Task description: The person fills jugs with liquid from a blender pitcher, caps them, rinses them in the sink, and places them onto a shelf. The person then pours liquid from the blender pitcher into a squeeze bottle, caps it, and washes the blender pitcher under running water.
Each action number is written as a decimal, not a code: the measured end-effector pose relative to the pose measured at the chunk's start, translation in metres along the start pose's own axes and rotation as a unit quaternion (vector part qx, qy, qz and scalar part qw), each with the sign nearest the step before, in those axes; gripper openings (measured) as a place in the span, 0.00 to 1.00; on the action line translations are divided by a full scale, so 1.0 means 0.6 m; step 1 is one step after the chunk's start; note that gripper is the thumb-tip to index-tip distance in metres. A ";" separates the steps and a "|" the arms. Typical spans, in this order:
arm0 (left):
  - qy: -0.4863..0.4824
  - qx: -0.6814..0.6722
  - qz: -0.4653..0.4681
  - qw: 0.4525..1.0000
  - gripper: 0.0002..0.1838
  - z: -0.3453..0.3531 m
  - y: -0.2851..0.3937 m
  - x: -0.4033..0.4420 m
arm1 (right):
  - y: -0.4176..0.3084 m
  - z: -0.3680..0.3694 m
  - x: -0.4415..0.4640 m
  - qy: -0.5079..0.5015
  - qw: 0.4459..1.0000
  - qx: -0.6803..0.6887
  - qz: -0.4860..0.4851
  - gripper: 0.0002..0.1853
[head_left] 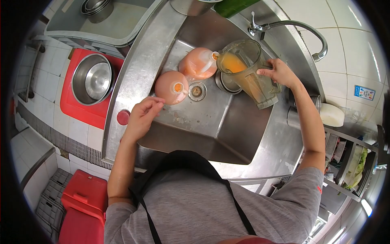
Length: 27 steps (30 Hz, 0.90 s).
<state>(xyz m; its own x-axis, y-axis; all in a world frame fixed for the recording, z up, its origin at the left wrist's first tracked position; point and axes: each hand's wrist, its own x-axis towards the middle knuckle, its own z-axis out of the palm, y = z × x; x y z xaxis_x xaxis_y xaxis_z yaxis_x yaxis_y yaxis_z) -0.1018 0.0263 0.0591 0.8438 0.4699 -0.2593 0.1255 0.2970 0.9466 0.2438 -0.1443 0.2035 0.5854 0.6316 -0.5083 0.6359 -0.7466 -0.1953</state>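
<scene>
My right hand (pixel 280 73) grips the handle of a clear blender jug (pixel 254 83), which is tilted over the sink (pixel 239 134) with orange liquid inside. The jug's rim is at the open mouth of a large jug (pixel 197 65) filled with orange-pink liquid. Beside it stands a second such jug (pixel 168 85), also open at the top. My left hand (pixel 144 116) is just below that second jug, fingertips pinched together; whether they hold anything is too small to tell. A metal bowl (pixel 229 83) sits partly behind the blender jug.
A faucet (pixel 256 28) curves over the sink's right side. A red cap (pixel 123 117) lies on the left rim. Farther left, a metal pot (pixel 93 79) stands on a red surface (pixel 67 99). A grey bin (pixel 122 20) holds metal bowls. The drain (pixel 197 91) shows beside the jugs.
</scene>
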 end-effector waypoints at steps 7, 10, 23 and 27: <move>0.003 0.185 0.171 0.968 0.06 0.049 0.064 0.075 | 0.011 0.005 0.004 -0.019 1.000 0.011 -0.007 0.31; -0.021 0.198 0.199 0.959 0.05 0.070 0.090 0.109 | 0.015 0.007 0.006 -0.009 0.999 0.024 -0.022 0.30; 0.016 0.508 0.505 0.698 0.13 0.159 0.077 0.312 | 0.013 0.003 0.004 0.006 0.999 0.021 -0.039 0.26; -0.190 0.492 0.521 0.671 0.11 0.211 0.093 0.379 | 0.015 -0.004 -0.005 0.003 0.999 0.034 -0.027 0.24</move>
<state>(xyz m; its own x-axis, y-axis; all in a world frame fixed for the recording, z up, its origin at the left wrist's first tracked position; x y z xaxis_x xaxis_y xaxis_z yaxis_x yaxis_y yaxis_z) 0.1628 0.0445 0.0772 0.7900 -0.3047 0.5320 -0.5093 -0.8092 0.2928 0.2491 -0.1524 0.2053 0.5544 0.6725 -0.4903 0.6313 -0.7237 -0.2788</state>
